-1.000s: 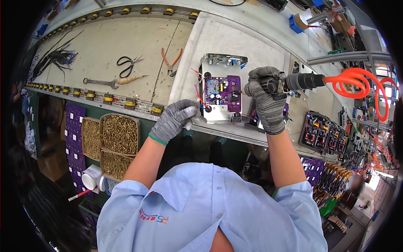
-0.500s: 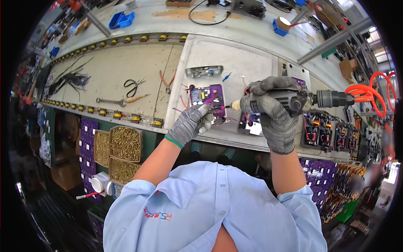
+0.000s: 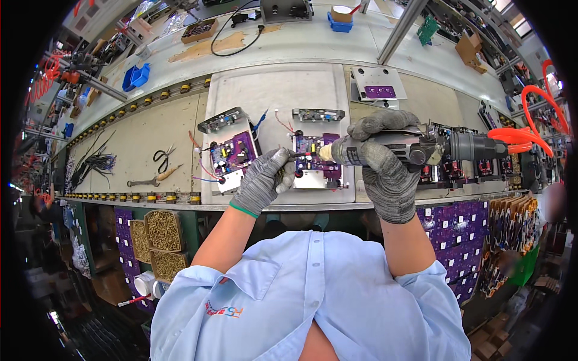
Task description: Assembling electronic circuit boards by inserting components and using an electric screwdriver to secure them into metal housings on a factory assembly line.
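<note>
My right hand (image 3: 392,180), in a grey knitted glove, is closed round a power screwdriver (image 3: 412,146) held level, its bit pointing left. The bit crosses above the right-hand purple circuit board (image 3: 313,144), which sits on a metal base with a connector panel (image 3: 319,114) behind it. My left hand (image 3: 262,182), gloved too, has thumb and fingers pinched together at the bit's tip; whatever is between them is too small to make out. Left of that hand stands a second purple circuit board (image 3: 232,151) with loose wires and its own connector panel (image 3: 221,120).
An orange coiled hose (image 3: 530,141) trails from the screwdriver. Scissors (image 3: 162,157), a wrench (image 3: 143,183) and a bundle of black wires (image 3: 93,165) lie at left. Boxes of brass screws (image 3: 164,230) stand below the bench edge. A metal plate (image 3: 378,86) lies behind; more assemblies (image 3: 445,171) sit at right.
The view has shifted right along the bench. Both hands and the screwdriver have moved from the left circuit board to the right one. The grip on the screwdriver is unchanged.
</note>
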`<state>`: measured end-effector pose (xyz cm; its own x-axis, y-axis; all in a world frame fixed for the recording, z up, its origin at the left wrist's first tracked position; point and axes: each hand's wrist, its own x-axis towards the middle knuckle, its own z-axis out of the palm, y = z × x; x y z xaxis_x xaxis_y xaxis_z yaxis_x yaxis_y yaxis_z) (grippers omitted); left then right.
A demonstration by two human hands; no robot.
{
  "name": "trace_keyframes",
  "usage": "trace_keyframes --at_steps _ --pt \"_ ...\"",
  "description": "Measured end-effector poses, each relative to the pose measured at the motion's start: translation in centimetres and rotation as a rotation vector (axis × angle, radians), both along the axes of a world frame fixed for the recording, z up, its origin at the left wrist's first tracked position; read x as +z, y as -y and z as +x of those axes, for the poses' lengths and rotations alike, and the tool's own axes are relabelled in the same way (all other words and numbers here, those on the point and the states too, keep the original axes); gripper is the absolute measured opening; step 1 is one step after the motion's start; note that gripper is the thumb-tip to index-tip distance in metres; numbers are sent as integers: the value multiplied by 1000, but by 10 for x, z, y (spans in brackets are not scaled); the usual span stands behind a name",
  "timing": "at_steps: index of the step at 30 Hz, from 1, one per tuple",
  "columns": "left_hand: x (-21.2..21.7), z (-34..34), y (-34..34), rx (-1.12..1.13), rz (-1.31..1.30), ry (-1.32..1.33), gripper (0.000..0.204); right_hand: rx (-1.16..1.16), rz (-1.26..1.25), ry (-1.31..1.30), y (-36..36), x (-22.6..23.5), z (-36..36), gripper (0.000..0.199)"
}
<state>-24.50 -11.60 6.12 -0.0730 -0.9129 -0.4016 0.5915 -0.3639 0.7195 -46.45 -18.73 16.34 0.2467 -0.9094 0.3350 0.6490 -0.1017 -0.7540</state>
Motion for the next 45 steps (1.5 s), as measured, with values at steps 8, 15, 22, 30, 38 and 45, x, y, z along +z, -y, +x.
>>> trace_keyframes --at_steps 8,15,22,30,38,45 --pt "-6 -46 24 -72 216 7 48 23 35 194 35 -30 -54 41" --pt "-25 -39 54 -264 -241 1270 48 -149 150 151 46 -42 -91 44" --pt "-41 -34 65 -827 -422 1970 52 -253 123 -99 26 -66 -84 38" --pt "-51 -25 67 -814 -462 1870 39 -241 122 -228 26 -80 -54 36" --pt "-56 -22 68 -774 -496 1854 39 -227 53 -316 28 -89 -38 31" --pt "-56 -22 69 -798 -438 1852 35 -96 117 -414 26 -86 -26 33"
